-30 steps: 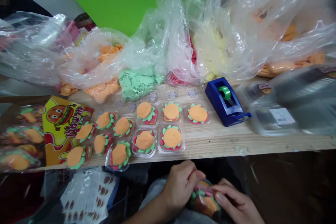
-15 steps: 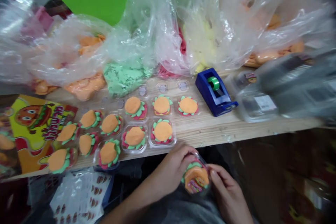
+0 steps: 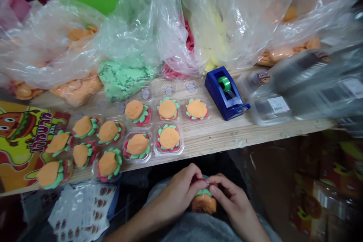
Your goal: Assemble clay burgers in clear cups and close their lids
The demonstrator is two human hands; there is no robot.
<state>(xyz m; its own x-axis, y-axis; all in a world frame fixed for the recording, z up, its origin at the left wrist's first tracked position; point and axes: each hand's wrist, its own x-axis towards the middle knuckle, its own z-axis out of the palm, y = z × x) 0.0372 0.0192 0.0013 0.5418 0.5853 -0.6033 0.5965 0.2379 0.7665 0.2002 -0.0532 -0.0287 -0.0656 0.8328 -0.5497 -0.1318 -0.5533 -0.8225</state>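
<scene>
A clear plastic box holding an orange-and-green toy burger [image 3: 204, 202] is over my lap, below the table's front edge. My left hand [image 3: 188, 184] grips its far left side, thumb and fingers pinched together. From the right, my right hand [image 3: 230, 194] pinches the same far edge, its fingertips almost meeting the left ones. A dark printed patch shows on the near side of the bun. What lies between the fingertips is too small to make out. On the table ahead, several boxes with toy burgers [image 3: 169, 138] stand in rows, their lids open.
A blue tape dispenser [image 3: 227, 92] with green tape stands right of the burgers. Plastic bags of green [image 3: 127, 77], orange, red and yellow pieces line the back. Stacked clear boxes [image 3: 272, 107] are at right, a yellow printed card [image 3: 25, 140] at left, sticker sheets [image 3: 76, 208] below the table edge.
Both hands have drawn together at the box's far edge. The box has tilted, so its printed top is less visible. The view has shifted slightly right.
</scene>
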